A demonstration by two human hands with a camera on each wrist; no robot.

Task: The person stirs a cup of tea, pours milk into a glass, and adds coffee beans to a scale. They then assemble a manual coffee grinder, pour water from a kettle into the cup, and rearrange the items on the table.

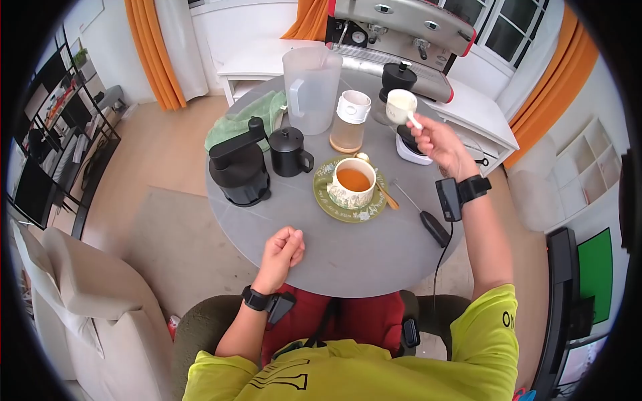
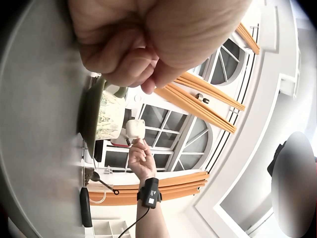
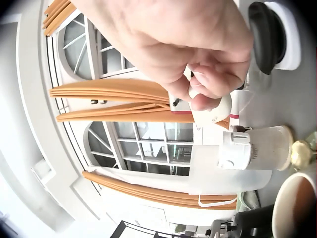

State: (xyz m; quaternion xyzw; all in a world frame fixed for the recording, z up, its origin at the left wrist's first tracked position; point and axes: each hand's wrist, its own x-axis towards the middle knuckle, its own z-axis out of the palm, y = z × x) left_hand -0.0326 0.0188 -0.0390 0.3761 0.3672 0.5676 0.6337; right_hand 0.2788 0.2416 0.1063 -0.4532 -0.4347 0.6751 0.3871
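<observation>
My right hand holds a small cream-coloured jug by its white handle, raised above the far right part of the table; its inside looks pale. In the right wrist view, the fingers curl in front of the jug and partly hide it. My left hand is curled into a loose fist near the front edge of the table, holding nothing. Between the hands stands a patterned cup of amber-brown drink on a green saucer. A golden spoon lies on the saucer's right side.
A black-handled wand lies right of the saucer. Behind are a white-topped jar, a tall translucent pitcher, a black pot, a black appliance, a green cloth and a black-lidded white container. An espresso machine stands beyond.
</observation>
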